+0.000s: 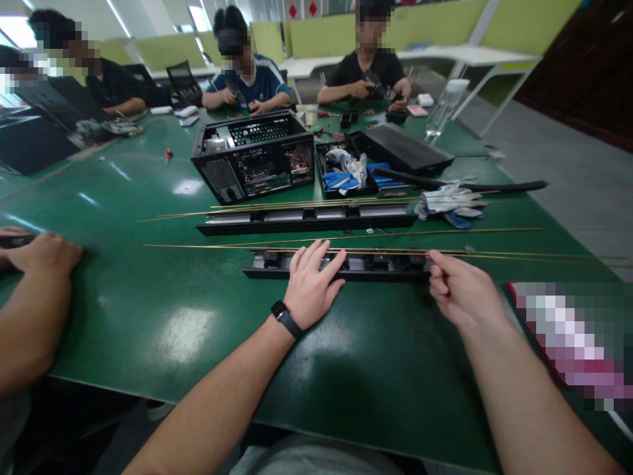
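My left hand (312, 290), a dark watch at its wrist, lies with fingers spread over the nearer black rail (267, 273). Its fingertips reach across thin brass rods (524, 255) that run lengthwise above the rail. At the rail's right end, my right hand (465, 290) pinches a rod between thumb and forefinger; whether it holds more than one I cannot tell. Dark blocks (380, 258) sit inside the rail channel. Behind it lies a second black rail (301, 225), with more brass rods along its top.
An open computer case (254, 161) stands behind the rails. Right of it are a box of gloves (346, 173), a black tube (494, 185), loose gloves (452, 204) and a bottle (448, 109). Another person's arm (37, 303) rests at left; several people sit opposite.
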A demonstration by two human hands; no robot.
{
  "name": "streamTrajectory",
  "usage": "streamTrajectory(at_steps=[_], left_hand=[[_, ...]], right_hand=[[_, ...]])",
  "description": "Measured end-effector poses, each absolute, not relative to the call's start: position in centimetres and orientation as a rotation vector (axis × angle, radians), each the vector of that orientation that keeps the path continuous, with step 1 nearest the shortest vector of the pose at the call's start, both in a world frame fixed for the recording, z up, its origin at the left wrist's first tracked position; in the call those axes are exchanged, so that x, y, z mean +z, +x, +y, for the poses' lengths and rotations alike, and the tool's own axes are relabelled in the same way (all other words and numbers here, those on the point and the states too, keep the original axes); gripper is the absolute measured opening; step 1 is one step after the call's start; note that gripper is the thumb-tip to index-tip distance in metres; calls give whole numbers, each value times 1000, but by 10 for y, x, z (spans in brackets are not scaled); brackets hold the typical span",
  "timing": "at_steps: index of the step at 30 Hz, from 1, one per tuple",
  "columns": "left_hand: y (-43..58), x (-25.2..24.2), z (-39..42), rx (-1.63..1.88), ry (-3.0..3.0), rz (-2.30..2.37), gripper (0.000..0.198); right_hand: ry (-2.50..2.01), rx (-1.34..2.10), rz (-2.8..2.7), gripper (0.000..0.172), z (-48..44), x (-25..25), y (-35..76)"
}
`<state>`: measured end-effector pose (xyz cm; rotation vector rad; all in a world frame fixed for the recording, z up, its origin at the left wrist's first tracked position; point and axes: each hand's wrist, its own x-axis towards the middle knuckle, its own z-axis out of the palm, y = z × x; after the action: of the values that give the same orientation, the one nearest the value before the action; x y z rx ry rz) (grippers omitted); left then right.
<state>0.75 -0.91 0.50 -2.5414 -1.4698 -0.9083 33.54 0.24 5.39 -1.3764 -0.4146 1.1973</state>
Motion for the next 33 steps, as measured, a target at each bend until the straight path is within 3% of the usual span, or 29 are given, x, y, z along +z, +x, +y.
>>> streamTrajectory(at_steps=[11, 26, 33], left_hand=[[7, 5, -9, -907, -2559, -1483, 64], [7, 6, -10, -907, -2562, -1484, 64], [8, 5, -9, -905, -2558, -1498, 65]], right_hand=[[-1405, 1133, -330, 24, 3, 58, 336], [-1440, 1167, -481, 46, 0, 55, 331], [-1426, 1171, -457, 37, 0, 59, 327]])
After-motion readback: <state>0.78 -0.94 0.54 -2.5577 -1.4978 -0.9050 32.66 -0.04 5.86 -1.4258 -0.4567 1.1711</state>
